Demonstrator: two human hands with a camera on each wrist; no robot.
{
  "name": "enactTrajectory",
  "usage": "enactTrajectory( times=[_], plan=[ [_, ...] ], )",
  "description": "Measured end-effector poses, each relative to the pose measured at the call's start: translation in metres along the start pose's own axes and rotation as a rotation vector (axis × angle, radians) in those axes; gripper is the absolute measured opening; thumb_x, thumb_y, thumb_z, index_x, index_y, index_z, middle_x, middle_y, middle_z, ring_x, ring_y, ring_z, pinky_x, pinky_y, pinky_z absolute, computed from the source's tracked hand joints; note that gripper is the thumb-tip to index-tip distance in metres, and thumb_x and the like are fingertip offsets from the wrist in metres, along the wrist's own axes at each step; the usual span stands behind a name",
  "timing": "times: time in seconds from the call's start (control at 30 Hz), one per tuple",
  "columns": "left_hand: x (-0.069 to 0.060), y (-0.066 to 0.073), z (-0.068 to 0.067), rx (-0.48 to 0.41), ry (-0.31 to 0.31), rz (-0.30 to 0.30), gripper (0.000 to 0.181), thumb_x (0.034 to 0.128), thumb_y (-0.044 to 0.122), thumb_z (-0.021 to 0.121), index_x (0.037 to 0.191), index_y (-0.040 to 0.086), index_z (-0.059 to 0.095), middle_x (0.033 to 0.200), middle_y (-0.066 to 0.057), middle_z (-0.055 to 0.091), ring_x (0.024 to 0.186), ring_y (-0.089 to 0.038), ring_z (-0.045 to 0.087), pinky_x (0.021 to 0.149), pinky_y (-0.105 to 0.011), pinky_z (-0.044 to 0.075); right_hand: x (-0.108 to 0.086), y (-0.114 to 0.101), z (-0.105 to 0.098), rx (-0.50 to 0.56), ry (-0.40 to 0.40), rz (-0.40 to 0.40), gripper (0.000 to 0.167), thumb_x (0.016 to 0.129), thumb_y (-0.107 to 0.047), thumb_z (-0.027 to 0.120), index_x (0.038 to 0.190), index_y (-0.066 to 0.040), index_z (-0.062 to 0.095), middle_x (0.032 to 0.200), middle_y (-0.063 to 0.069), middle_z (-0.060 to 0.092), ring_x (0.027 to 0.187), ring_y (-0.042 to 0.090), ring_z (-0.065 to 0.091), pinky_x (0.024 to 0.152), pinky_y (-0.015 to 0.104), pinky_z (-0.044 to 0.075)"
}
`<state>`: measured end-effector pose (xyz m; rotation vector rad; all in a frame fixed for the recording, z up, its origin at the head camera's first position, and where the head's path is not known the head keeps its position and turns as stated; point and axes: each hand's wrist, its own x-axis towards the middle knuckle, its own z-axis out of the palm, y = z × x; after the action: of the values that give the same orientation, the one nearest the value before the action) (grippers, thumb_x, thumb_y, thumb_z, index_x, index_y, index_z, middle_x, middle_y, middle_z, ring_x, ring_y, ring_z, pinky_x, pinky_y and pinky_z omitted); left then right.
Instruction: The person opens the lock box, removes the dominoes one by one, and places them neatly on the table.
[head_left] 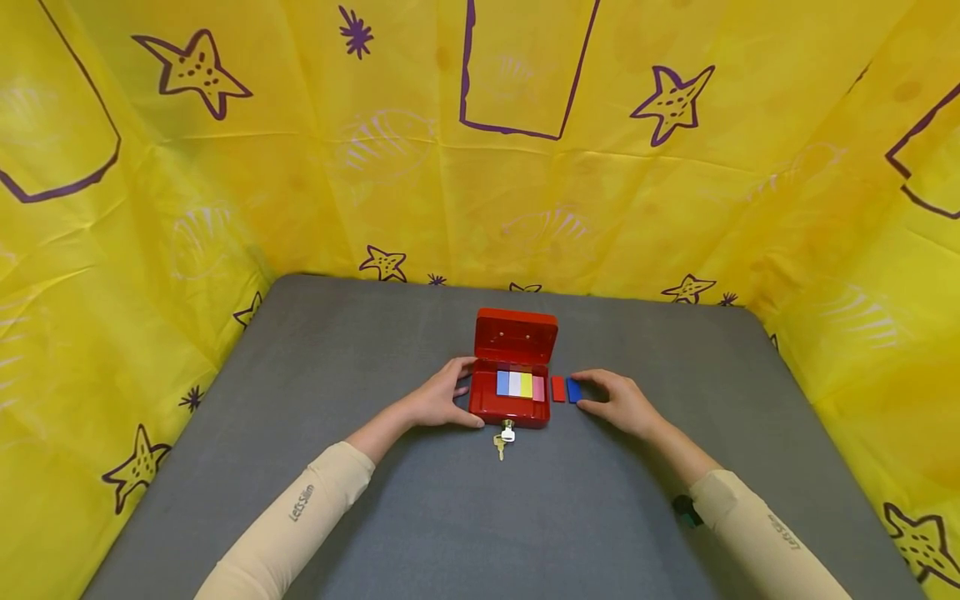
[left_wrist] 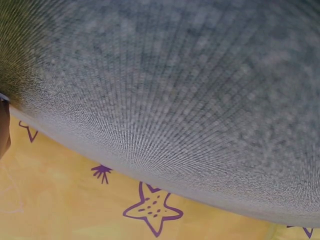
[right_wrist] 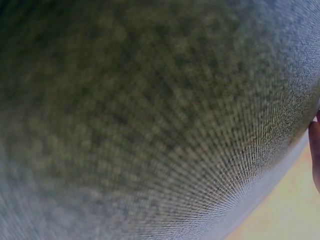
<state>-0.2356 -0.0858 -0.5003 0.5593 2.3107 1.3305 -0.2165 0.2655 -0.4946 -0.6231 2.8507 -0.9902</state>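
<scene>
A red cash box (head_left: 510,410) stands on the table with its lid (head_left: 516,335) raised. Inside lies a row of coloured blocks: blue, white, yellow (head_left: 527,385) and pink. My left hand (head_left: 441,398) holds the box's left side, thumb at the front corner and fingers farther back. To the right of the box, my right hand (head_left: 621,402) pinches a dark blue block (head_left: 574,390) between thumb and fingers. Between that block and the box lies a red block (head_left: 558,388). A key (head_left: 507,432) sits in the front lock, with a second key (head_left: 500,447) hanging below it.
The grey table (head_left: 420,517) extends around the box. Yellow cloth (head_left: 450,200) with purple starfish drawings hangs behind and at both sides. Both wrist views show mainly the grey surface, with a sliver of finger at the edge.
</scene>
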Motion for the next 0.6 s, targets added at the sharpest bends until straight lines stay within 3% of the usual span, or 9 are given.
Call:
enactTrajectory(
  times=[0.6],
  plan=[
    [-0.0009,0.0009,0.0008,-0.001,0.007,0.003,0.1,0.0711,0.02,0.088,0.148,0.012,0.025,0.148,-0.009,0.034,0.137,-0.024,0.036,0.104,-0.037,0.043,-0.0016,0.0001,-0.0016,0.015,0.028,-0.021,0.047,0.085,-0.014,0.075,0.13,-0.007,0.061,0.128,0.011,0.061,0.118,0.031,0.056,0.101,0.052,0.044]
  ],
)
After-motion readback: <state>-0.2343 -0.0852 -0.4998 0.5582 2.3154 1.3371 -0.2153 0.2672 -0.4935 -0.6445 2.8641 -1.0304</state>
